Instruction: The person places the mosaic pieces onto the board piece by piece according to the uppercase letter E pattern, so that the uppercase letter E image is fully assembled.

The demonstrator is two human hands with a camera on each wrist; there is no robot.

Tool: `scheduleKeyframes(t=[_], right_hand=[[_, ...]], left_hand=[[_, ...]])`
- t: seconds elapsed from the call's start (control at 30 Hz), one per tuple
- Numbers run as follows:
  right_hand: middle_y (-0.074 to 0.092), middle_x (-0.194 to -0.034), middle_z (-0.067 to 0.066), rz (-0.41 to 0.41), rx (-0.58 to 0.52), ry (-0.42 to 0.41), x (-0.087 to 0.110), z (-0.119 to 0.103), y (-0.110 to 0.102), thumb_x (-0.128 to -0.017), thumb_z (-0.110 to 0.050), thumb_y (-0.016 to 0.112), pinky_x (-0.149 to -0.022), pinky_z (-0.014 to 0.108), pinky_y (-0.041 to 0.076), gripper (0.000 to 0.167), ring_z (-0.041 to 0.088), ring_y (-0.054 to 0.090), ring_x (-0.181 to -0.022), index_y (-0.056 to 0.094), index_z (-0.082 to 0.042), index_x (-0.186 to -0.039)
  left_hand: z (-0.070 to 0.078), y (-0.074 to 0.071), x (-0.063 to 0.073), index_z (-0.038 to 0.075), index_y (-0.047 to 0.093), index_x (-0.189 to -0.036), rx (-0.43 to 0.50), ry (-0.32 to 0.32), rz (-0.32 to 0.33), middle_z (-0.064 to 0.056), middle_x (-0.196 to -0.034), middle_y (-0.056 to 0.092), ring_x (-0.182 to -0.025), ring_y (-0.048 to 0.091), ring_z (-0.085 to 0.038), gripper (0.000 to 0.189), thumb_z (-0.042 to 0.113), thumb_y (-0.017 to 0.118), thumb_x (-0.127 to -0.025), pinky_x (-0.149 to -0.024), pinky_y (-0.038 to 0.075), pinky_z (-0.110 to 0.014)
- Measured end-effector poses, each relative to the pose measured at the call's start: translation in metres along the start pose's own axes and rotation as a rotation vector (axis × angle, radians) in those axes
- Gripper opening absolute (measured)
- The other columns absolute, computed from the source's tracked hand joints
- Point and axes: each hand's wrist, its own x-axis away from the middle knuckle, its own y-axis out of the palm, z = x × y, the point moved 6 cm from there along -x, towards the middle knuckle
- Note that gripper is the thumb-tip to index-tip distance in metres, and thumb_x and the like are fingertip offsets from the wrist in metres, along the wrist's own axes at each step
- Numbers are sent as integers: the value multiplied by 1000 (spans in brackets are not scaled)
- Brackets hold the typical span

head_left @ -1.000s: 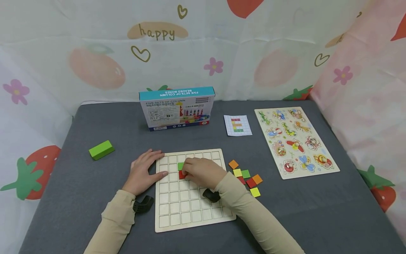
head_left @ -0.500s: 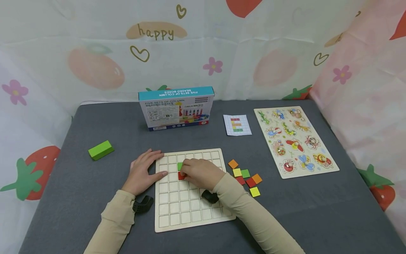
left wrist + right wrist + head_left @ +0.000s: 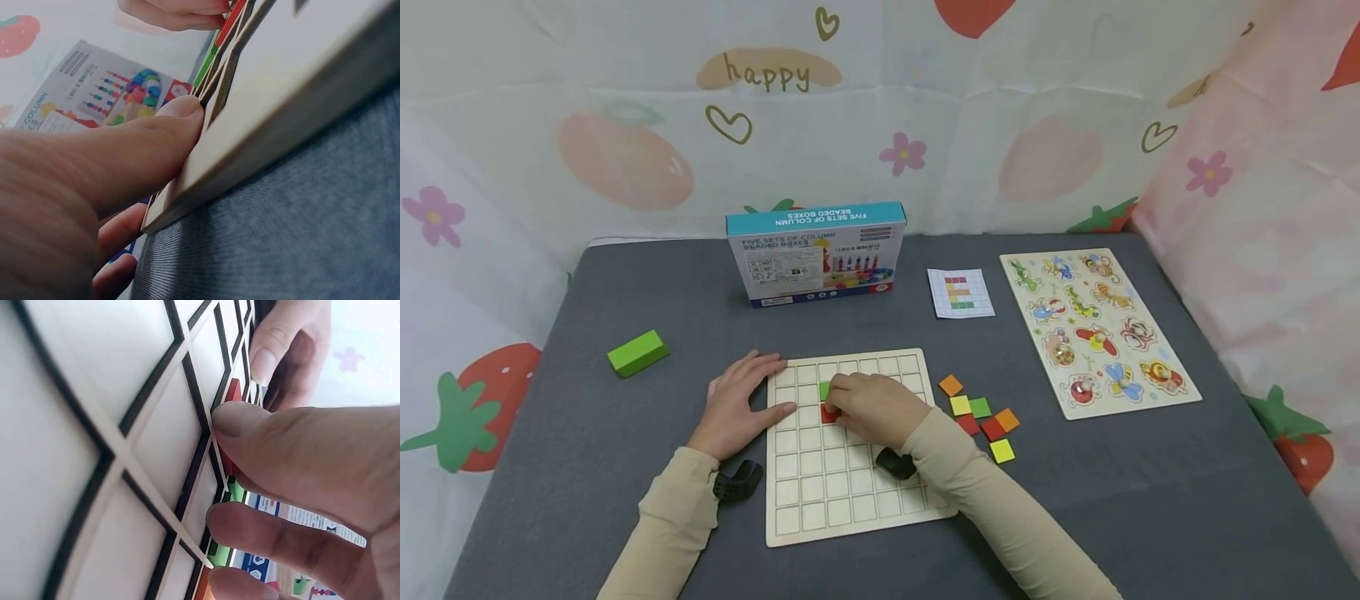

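A pale wooden grid board lies flat on the grey tabletop. My left hand rests along its left side, thumb on the edge in the left wrist view and fingers stretched toward the far corner. Over the board's upper middle, my right hand has its fingers curled at a red tile. In the right wrist view the thumb lies against that red tile; the index finger's contact is hidden. A green tile sits just beyond the red one. Green and orange tiles show near the other fingertips.
Several loose red, yellow, green and orange tiles, such as a yellow tile, lie right of the board. A pattern card, an insect puzzle board, a product box and a green block stand or lie around.
My right hand has shifted very slightly left with the red tile at its fingertips, then stayed there. The left hand has not moved on the board.
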Motion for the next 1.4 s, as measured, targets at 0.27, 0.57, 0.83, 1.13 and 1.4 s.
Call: scheduleKeyframes(t=[0.27, 0.57, 0.83, 1.13, 1.4], right_hand=[[61, -108, -3, 46, -104, -8, 16, 14, -9, -92, -21, 66, -81, 23, 52, 15, 8, 62, -93, 69, -16, -106], [62, -104, 3, 160, -103, 184, 95, 63, -41, -85, -13, 74, -71, 28, 54, 25, 12, 62, -83, 68, -9, -109], [60, -112, 3, 98, -201, 447, 172, 104, -26, -85, -13, 73, -79, 35, 54, 28, 16, 61, -91, 65, -10, -112], [61, -106, 1, 136, -252, 420, 195, 104, -12, -80, -4, 76, -80, 33, 55, 31, 14, 62, -91, 65, -10, -109], [57, -100, 2, 178, -185, 403, 184, 107, -5, -83, -9, 75, -73, 31, 53, 24, 11, 55, -82, 66, -8, -104]], left_hand=[[-2, 2, 0, 15, 51, -138, -9, -12, -9, -10, -148, 42, -144, 22, -34, 67, 41, 75, -82, -106, 17, -61], [-2, 0, 1, 13, 51, -139, -3, 4, -7, -11, -148, 42, -144, 22, -34, 68, 41, 75, -82, -107, 16, -60], [-2, -3, 0, 13, 50, -139, -6, 15, -4, -11, -148, 41, -144, 22, -35, 68, 40, 75, -82, -107, 16, -60], [-2, -3, 0, 13, 50, -139, -3, 22, 0, -11, -149, 41, -144, 22, -34, 67, 39, 75, -83, -107, 16, -60], [1, -1, 2, 12, 50, -139, 11, 18, -7, -12, -148, 41, -143, 22, -34, 66, 38, 75, -83, -107, 16, -60]])
